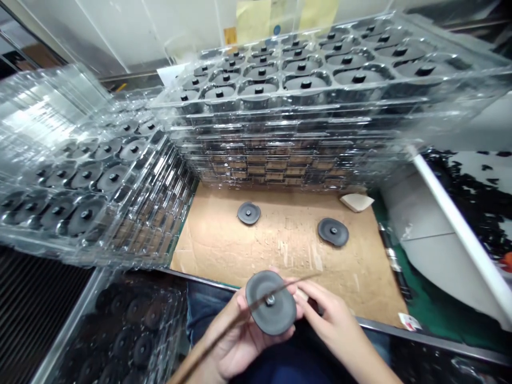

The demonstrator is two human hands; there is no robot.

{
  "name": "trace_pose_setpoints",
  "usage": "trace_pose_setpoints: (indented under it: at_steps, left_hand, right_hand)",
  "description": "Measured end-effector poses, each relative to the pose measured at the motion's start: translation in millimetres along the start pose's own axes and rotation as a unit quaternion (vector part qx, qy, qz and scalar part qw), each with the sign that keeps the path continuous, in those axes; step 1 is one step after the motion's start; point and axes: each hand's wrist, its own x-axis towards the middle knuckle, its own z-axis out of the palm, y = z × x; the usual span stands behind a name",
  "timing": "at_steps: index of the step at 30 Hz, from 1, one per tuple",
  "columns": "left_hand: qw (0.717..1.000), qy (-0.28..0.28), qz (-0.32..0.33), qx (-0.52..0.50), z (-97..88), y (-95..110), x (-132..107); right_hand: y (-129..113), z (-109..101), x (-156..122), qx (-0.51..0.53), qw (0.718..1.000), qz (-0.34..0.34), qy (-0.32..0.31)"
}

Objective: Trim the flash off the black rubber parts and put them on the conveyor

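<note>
The left hand (236, 344) is cupping a dark grey disc (274, 306) from below and behind, its grip closing around the disc's lower edge and holding it tilted face-up just above the near edge of the worktop (424, 314). A thin brown stick (216, 338) is lying slantwise across the disc's face, crossing its small centre hub and running from lower left to upper right; which fingers are pinching it I cannot tell. The right hand (334, 320) is resting against the disc's right rim with its fingers curled, though whether its grip is actually clamping the rim cannot be told. Beyond the hands, a cardboard sheet (280, 250) is carrying two more discs, one at its middle back (248, 213) and one to the right (333, 232), well apart. Clear tray stacks holding discs are standing behind (304, 133) and to the left (80, 176).
</note>
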Motion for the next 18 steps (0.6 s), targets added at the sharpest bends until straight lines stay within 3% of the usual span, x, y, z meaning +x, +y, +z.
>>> trace_pose_setpoints:
  at_steps: [2, 4, 7, 10, 12, 14, 18]
  left_hand:
    - [1.000, 0.022, 0.018, 0.012, 2.3, -1, 0]
    - [0.996, 0.057, 0.054, 0.039, 5.8, -3, 1]
    - [0.985, 0.085, 0.121, 0.087, 10.4, -6, 2]
    - [0.976, 0.093, 0.153, 0.123, 11.9, -6, 2]
    - [0.969, 0.123, 0.163, 0.141, 12.2, -3, 2]
    - [0.962, 0.145, 0.180, 0.146, 13.4, 0, 2]
    - [0.968, 0.121, 0.174, 0.134, 18.0, 3, 5]
  right_hand:
    - [-12, -9, -1, -0.006, 0.999, 0.008, 0.040]
    - [-30, -20, -3, -0.018, 0.992, -0.002, 0.123]
    - [-60, -33, -2, -0.026, 0.973, -0.123, 0.194]
    - [-78, -41, 5, -0.037, 0.966, -0.238, 0.095]
    - [-83, -44, 8, -0.083, 0.971, -0.222, 0.038]
    - [-84, -45, 9, -0.104, 0.976, -0.186, 0.036]
    - [-86, -40, 7, -0.031, 0.977, -0.196, 0.079]
